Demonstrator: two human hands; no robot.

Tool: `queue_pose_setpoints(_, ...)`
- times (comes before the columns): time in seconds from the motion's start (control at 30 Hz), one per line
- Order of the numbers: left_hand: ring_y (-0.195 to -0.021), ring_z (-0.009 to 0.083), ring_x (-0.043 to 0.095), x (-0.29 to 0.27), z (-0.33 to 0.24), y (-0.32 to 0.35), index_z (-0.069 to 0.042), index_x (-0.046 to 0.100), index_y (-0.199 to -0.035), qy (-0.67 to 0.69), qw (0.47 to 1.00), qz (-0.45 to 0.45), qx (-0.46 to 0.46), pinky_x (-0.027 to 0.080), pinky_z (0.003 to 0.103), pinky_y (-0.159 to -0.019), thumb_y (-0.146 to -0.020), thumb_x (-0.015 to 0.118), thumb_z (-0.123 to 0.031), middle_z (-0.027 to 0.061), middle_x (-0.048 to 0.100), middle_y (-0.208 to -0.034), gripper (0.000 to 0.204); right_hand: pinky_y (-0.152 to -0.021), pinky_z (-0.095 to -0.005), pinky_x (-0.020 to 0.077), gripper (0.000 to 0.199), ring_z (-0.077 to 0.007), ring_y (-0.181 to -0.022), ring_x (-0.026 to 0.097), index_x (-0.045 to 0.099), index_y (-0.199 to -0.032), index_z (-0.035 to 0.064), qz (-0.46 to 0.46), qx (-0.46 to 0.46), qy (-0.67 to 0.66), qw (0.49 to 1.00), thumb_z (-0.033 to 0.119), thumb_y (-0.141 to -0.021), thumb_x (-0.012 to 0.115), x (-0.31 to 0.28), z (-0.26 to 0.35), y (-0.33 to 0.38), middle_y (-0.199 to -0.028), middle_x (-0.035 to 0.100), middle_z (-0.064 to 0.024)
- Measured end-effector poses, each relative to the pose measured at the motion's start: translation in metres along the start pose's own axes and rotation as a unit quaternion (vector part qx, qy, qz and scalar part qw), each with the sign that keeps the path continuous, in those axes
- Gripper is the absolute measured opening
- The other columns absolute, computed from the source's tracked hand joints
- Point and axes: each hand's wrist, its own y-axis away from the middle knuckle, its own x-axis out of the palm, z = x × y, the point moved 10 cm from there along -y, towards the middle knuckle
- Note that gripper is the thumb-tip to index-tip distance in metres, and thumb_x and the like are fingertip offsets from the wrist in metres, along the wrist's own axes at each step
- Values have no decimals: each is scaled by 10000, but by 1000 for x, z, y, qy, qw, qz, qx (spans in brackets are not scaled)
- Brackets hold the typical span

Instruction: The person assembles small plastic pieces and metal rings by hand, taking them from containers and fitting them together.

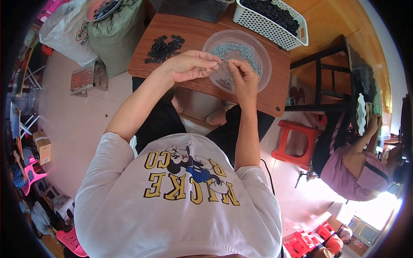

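The thumb and fingertips of the left hand [191, 68] and right hand [243, 78] are drawn close together over the round, clear plastic basin [268, 64]; whether a piece is pinched cannot be told. Small grey-blue, rod-shaped pieces [246, 52] are scattered inside the basin, which is set on a reddish-brown wooden table [277, 81]. Black plastic pieces [161, 49] are heaped left of it, and a white perforated plastic basket [267, 29] of black parts is placed beyond it. Tiled floor is seen on both sides. Only a narrow strip is left between basin and near table edge; bare wood is left to its right. The rods are strewn with long axes pointing in mixed directions.
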Motion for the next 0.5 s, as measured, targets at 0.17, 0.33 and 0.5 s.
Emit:
queue_pose_setpoints(0.17,-694,76,564,-14,-9,10,18,621,-1009,-79,993,-70,48,471,196,-638,-847,629,-76,51,639,-840,188,-607,-237,431,140,-111,-650,549,681,-933,-1,40,52,138,988,76,-824,638,12,-11,1,-760,626,-64)
queue_pose_setpoints(0.33,-691,162,615,-9,-37,6,8,668,-880,-462,856,-183,141,483,290,-651,-772,669,-107,106,659,-757,158,-646,-210,443,147,-84,-704,563,677,-934,-23,-16,131,-6,991,79,-832,646,-4,-36,1,-813,645,-37)
queue_pose_setpoints(0.5,-736,238,635,11,-38,-14,19,658,-910,-635,727,-198,172,473,342,-667,-758,661,-107,163,642,-784,198,-688,-203,442,135,-72,-740,560,674,-931,-31,-58,157,-128,978,61,-835,649,-15,-45,7,-832,636,-15)
